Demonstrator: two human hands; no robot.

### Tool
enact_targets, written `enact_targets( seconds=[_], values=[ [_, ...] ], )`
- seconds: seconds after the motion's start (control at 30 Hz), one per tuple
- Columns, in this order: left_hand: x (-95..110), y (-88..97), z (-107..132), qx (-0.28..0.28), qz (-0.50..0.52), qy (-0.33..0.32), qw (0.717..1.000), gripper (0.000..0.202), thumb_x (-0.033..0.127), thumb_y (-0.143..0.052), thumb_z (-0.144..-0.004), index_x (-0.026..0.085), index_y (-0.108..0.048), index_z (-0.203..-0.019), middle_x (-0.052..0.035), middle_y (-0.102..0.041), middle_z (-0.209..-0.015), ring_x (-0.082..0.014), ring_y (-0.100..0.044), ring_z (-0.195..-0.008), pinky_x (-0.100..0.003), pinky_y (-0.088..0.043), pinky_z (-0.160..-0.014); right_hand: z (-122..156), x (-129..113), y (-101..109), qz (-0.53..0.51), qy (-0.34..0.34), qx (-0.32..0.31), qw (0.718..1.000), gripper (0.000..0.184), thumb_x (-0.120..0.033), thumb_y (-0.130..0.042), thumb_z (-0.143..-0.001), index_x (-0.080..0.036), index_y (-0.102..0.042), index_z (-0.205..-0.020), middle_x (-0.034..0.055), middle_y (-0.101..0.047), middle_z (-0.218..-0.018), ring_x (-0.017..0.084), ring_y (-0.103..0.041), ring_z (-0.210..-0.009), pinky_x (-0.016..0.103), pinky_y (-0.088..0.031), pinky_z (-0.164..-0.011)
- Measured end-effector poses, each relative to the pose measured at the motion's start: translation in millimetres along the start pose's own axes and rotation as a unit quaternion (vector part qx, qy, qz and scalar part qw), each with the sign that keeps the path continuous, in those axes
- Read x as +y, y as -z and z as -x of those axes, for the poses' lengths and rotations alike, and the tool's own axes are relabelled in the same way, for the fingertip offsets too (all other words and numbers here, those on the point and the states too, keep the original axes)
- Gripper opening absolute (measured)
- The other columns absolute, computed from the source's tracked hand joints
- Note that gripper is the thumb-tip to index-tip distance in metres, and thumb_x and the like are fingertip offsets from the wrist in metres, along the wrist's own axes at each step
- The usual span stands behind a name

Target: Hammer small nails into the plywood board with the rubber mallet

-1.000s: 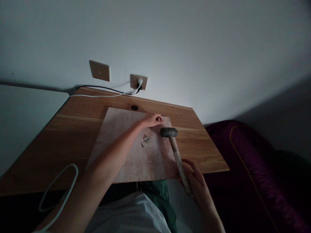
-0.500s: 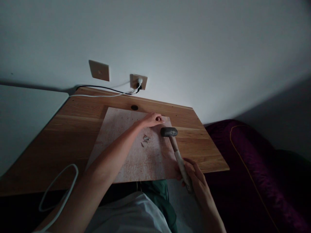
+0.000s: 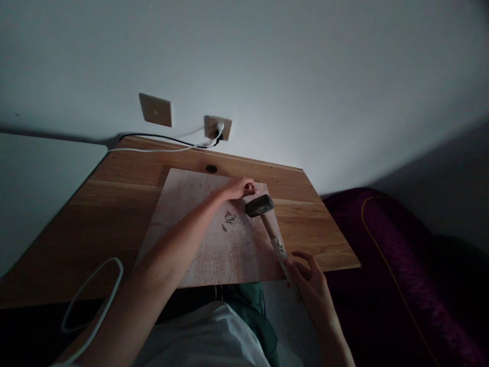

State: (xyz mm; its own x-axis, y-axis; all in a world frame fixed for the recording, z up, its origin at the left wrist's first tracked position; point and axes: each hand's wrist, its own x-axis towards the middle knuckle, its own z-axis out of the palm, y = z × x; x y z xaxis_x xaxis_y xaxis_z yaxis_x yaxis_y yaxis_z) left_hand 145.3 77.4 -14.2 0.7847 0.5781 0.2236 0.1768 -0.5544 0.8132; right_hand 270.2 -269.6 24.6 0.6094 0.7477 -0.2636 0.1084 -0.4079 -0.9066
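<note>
My right hand (image 3: pixel 307 278) grips the pale handle of a mallet (image 3: pixel 260 205), with some fingers lifted off it. The dark, blocky head is over the right part of a whitish wooden board (image 3: pixel 206 260). At the board's far right corner, my left hand (image 3: pixel 242 188) has its thumb and fingertips pinched together low over the surface. Whatever it pinches is too small to make out. A small pile of nails (image 3: pixel 229 217) lies mid-board, to the right of my left forearm. Several small dark dots run along the far edge of the board.
The board rests on a brown wooden table (image 3: pixel 324 239) against a wall. A socket (image 3: pixel 225 127) with plugs feeds white and black cables along the table's back edge. A white cable loop (image 3: pixel 114 285) hangs by my left arm. Purple fabric (image 3: pixel 401 255) is on the right.
The mallet's head has shifted a little left and turned, and my right hand's fingers have loosened around the handle. My left hand stays at the same corner.
</note>
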Motion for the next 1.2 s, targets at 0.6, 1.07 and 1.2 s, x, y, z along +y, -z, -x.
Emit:
enact_targets(
  seconds=[0.6, 1.07, 1.2],
  values=[
    [3.5, -2.8, -0.3, 0.014, 0.013, 0.003, 1.0, 0.039, 0.056, -0.067, -0.087, 0.017, -0.071, -0.084, 0.0008, -0.062, -0.071, -0.015, -0.053, -0.068, -0.027, -0.036, -0.065, -2.6, 6.1, 3.1, 0.01, 0.028, -0.061, 0.998, 0.077, -0.067, -0.098, -0.066, -0.023, -0.067, -0.121, 0.012, -0.083, -0.105, 0.029, -0.081, -0.092, 0.035, -0.064, -0.08],
    [8.6, -0.5, 2.8, 0.013, -0.009, 0.022, 1.0, 0.041, 0.058, -0.065, -0.087, 0.018, -0.072, -0.087, -0.0032, -0.07, -0.082, -0.0184, -0.059, -0.074, -0.029, -0.038, -0.067, -6.4, 16.2, 2.2, 0.013, 0.045, -0.061, 0.997, 0.074, -0.064, -0.096, -0.069, -0.023, -0.069, -0.123, 0.0123, -0.084, -0.104, 0.028, -0.081, -0.087, 0.033, -0.064, -0.07],
    [7.1, -2.4, 1.1, 0.016, -0.012, 0.016, 1.0, 0.039, 0.057, -0.065, -0.087, 0.018, -0.072, -0.085, -0.0019, -0.067, -0.077, -0.0174, -0.057, -0.072, -0.029, -0.036, -0.065, -5.4, 10.8, 3.8, 0.018, 0.041, -0.069, 0.997, 0.072, -0.062, -0.098, -0.067, -0.023, -0.069, -0.121, 0.0071, -0.079, -0.097, 0.025, -0.08, -0.085, 0.032, -0.064, -0.075]
  ],
)
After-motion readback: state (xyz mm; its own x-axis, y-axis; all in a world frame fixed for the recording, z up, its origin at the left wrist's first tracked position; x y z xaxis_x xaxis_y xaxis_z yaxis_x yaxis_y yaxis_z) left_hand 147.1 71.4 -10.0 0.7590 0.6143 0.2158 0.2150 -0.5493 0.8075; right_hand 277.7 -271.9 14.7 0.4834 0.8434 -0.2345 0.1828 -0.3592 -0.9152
